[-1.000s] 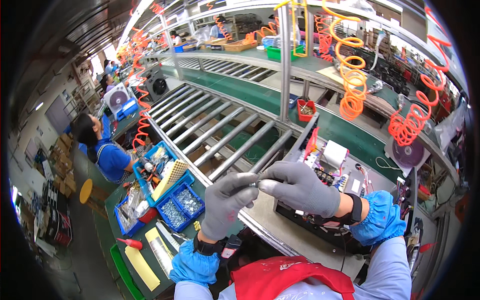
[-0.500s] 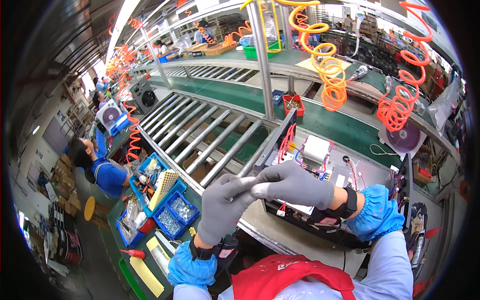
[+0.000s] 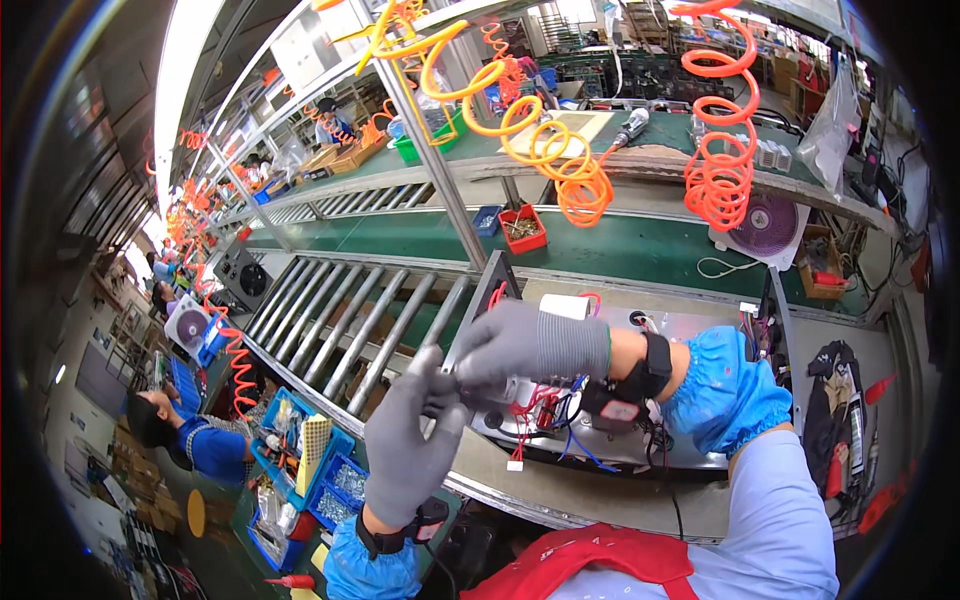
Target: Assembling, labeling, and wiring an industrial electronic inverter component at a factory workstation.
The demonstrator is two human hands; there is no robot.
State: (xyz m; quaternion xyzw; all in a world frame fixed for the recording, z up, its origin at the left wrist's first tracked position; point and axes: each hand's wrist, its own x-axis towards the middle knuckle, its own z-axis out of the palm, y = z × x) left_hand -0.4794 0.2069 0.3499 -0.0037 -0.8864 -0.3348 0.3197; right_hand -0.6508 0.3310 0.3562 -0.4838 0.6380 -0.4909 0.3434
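My left hand (image 3: 408,448), in a grey glove, is raised just left of an open metal appliance chassis (image 3: 625,450). Its curled fingers meet those of my right hand (image 3: 540,345), also grey-gloved, which reaches over the chassis. Both hands' fingers are closed together at the tips; whatever they may hold is too small or hidden to make out. Under my right hand and forearm lie red wires (image 3: 528,408), blue wires and a white connector. A white cylinder (image 3: 563,307) shows behind the right hand, partly covered by it.
A roller conveyor (image 3: 350,315) runs off to the left. Blue bins of screws (image 3: 338,490) and a tool tray (image 3: 300,440) stand at lower left, near a seated co-worker (image 3: 190,435). Orange coiled hoses (image 3: 580,190) hang ahead. A red bin (image 3: 522,230) sits beyond the chassis.
The view has shifted, so the surroundings sit differently. My hands stay together, the left now with its thumb apart from the fingertips; more wiring shows beneath the right forearm.
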